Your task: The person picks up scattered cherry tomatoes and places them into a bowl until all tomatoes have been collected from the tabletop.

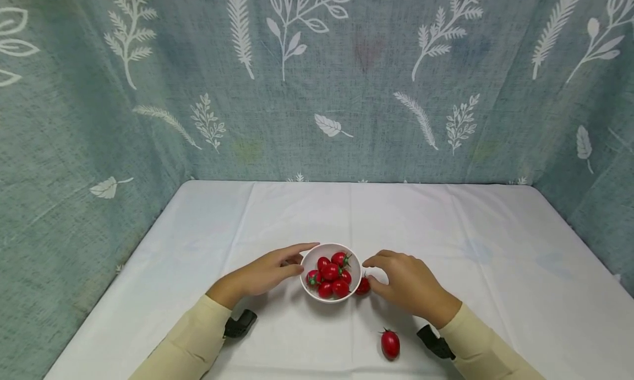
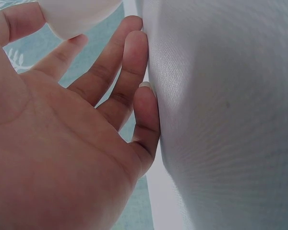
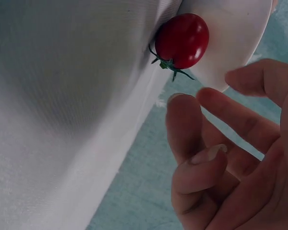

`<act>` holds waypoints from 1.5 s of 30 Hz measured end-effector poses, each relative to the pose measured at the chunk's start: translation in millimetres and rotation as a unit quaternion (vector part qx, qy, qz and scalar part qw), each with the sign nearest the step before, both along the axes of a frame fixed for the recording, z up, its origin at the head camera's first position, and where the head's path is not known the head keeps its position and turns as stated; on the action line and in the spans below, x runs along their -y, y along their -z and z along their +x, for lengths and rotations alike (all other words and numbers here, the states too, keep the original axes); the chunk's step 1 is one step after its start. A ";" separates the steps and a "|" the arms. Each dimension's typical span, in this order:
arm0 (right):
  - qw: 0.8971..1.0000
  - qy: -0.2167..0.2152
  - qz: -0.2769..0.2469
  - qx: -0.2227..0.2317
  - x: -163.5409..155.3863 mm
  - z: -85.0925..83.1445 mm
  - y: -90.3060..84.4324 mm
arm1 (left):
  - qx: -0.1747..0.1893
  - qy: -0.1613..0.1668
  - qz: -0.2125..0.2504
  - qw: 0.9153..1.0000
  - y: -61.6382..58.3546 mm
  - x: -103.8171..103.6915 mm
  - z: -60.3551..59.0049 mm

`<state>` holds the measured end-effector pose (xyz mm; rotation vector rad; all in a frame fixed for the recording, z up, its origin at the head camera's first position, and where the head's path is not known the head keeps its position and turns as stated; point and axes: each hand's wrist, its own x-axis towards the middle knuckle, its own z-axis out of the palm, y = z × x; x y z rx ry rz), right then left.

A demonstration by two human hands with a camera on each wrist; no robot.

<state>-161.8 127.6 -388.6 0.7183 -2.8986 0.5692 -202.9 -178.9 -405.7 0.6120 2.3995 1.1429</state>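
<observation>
Bowl (image 1: pixel 331 250): white, holds cherry tomatoes, near table's front edge, mid-width.
Your left hand (image 1: pixel 267 272): fingers straight, touching bowl's left side.
Your right hand (image 1: pixel 406 283): loosely curled, empty, beside a tomato (image 1: pixel 363 286) against the bowl.
Surface: white cloth table (image 1: pixel 446 231); second tomato (image 1: pixel 390 343) at front edge.
Room: teal leaf-print curtain (image 1: pixel 317 82) on three sides.

Round white ceramic bowl (image 1: pixel 354 270); glossy red cherry tomatoes (image 1: pixel 331 272) with green stalks; plain white tablecloth (image 1: pixel 495 248); grey-green woven backdrop (image 1: pixel 346 110) printed with white leaf sprigs; cream sleeves (image 1: pixel 487 347).
</observation>
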 end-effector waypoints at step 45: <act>0.998 -0.038 0.028 0.052 0.2 -2.6 11.3 | -0.006 0.004 -0.002 1.000 -0.6 -0.1 0.1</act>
